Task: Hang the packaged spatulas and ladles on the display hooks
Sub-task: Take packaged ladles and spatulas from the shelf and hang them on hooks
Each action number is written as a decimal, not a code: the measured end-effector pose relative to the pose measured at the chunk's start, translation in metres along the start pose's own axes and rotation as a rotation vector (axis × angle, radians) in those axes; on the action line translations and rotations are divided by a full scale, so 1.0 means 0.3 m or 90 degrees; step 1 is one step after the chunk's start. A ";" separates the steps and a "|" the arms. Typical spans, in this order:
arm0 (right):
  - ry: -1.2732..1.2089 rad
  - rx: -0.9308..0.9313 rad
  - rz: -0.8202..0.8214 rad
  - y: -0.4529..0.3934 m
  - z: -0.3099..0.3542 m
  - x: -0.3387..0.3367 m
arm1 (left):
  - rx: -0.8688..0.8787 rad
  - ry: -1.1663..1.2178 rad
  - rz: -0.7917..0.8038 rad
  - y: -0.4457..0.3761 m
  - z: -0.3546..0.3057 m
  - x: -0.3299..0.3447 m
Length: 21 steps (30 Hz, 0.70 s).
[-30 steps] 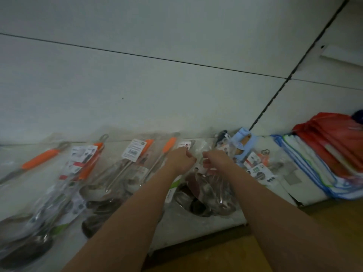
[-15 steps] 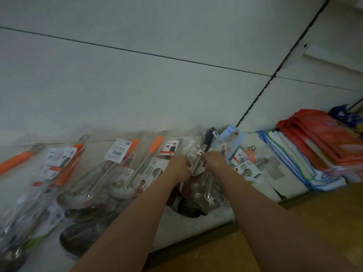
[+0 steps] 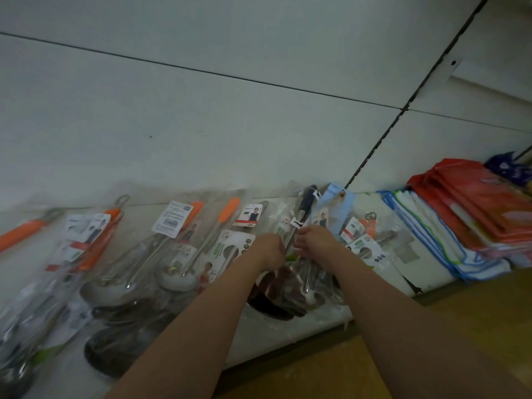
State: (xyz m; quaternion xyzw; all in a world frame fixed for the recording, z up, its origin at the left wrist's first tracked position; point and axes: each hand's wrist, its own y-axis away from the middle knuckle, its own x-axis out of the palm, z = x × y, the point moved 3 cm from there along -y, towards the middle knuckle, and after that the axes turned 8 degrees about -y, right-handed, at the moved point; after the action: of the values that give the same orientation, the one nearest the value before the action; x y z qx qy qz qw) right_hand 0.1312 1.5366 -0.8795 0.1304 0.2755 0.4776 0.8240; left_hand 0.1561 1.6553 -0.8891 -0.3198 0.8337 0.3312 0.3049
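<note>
At the middle of the low white shelf, both hands are brought close together over one bundle of packaged utensils. The left hand is curled, its fingers closed on the clear wrapping beside a steel shaft. The right hand is curled as well, gripping the same dark-handled utensil just below its navy grip, which is tilted up and away toward the wall panel. The two hands are nearly touching, with only the shaft between them. Below the wrists, the dark bowls of the bundled ladles are seen lying on the shelf inside crinkled plastic.

To the left of the hands, more packaged ladles with orange handles are laid side by side on the shelf, their handles pointed toward the wall and white barcode labels facing up. Further left, another orange-handled pack is blurred at the frame edge. Just right of the hands, a pale blue card package is leaned against the wall, with smaller carded items beside it. A slotted black upright rail is run diagonally up the wall. At the far right, folded blue-edged cloths and a stack of red packets are piled on the shelf. A wooden floor is visible beneath the forearms.
</note>
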 end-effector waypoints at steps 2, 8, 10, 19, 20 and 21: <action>-0.034 0.028 0.052 0.015 -0.002 0.018 | -0.005 0.013 -0.002 -0.004 -0.004 0.005; -0.062 0.107 0.071 0.028 0.005 0.076 | -0.056 0.096 0.016 -0.016 0.014 -0.010; -0.125 0.115 0.069 0.025 0.007 0.074 | -0.035 0.104 0.051 -0.002 0.003 -0.009; -0.234 0.110 0.098 0.049 0.025 0.083 | 0.007 0.147 0.057 0.026 -0.003 -0.052; -0.234 0.106 0.103 0.056 0.033 0.087 | 0.003 0.140 0.052 0.026 -0.001 -0.057; -0.233 0.105 0.109 0.064 0.042 0.094 | -0.002 0.131 0.043 0.028 0.001 -0.064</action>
State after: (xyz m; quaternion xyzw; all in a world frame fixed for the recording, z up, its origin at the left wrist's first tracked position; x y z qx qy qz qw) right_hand 0.1358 1.5713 -0.8694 0.3050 0.1477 0.4902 0.8030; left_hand 0.1616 1.6668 -0.8724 -0.3245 0.8704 0.3081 0.2055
